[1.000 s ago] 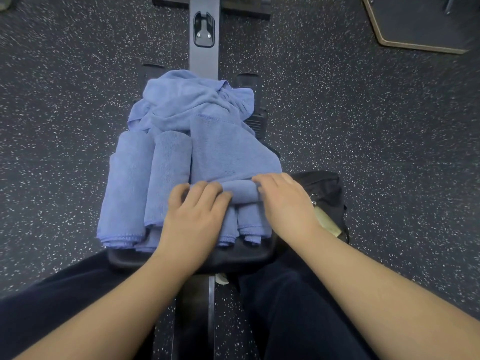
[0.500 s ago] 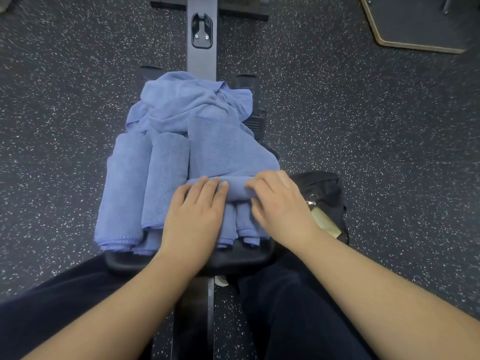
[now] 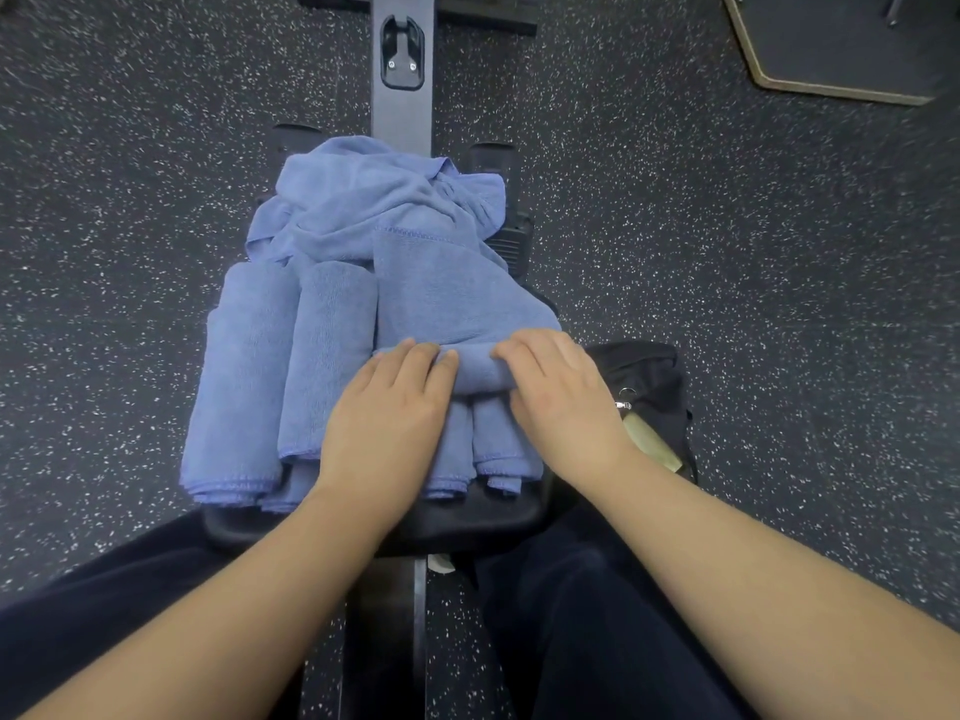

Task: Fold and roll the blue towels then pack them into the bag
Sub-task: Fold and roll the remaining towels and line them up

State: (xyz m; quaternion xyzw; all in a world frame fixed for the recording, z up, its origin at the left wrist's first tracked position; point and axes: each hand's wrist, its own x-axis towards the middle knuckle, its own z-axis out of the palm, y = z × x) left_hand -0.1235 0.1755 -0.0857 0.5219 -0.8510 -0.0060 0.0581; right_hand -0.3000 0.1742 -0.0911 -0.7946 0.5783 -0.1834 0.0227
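Nearest the camera, two bare forearms reach forward over dark-trousered legs, whose lower parts are cut off by the frame's bottom edge. Between the legs runs a metal rail (image 3: 402,148), continuing far ahead. The left hand (image 3: 387,418) lies on top of the rolled end of a blue towel (image 3: 452,309), fingers slightly bent over the roll; the right hand (image 3: 558,394) curls its fingers over the same roll from the right side. The fingertips of both are partly buried in the cloth, so how deep the hold goes is hard to make out. The towel lies on a black padded seat (image 3: 467,522), mostly hidden beneath the fabric. Left of it, two rolled towels (image 3: 280,371) lie side by side, touching; more rolls peek out under the hands. Just right of the seat sits a black bag (image 3: 649,376), partly behind the right wrist, its contents unclear. Beyond, a crumpled heap of towels (image 3: 379,200) covers the rail. All around is dark speckled rubber floor (image 3: 753,304); a tan-edged platform (image 3: 831,44) is cut off top right.
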